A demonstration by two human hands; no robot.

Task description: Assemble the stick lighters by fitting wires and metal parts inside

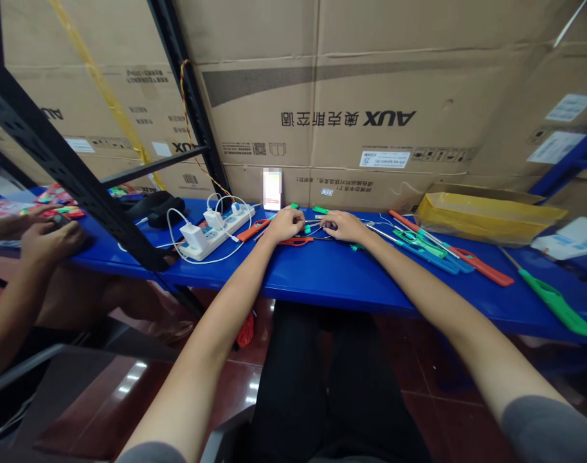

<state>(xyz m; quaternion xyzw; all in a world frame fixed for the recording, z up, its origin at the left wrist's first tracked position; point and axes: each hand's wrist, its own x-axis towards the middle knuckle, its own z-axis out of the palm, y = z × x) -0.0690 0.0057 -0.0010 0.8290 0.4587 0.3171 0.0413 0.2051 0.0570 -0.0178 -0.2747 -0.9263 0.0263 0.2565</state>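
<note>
My left hand (287, 225) is closed above the blue shelf, fingers bent inward, with a small green piece (307, 229) at its fingertips. Facing it, my right hand (345, 227) has its fingers curled down onto thin metal and wire-like parts; what it grips is too small to make out. Under and beside my left hand lie orange long-necked lighters (297, 241). Right of my right hand are more such lighters: a blue one (435, 258), a red one (483, 267) and a green one (558, 302) with a metal stem.
A white power strip (225, 228) with chargers and cables lies left of my hands. A lit phone (272, 190) leans on the large cardboard box (351, 77) behind. A yellow-taped carton (488, 215) stands at right. Beyond the black post (71, 141), another person's hands (52, 238) work.
</note>
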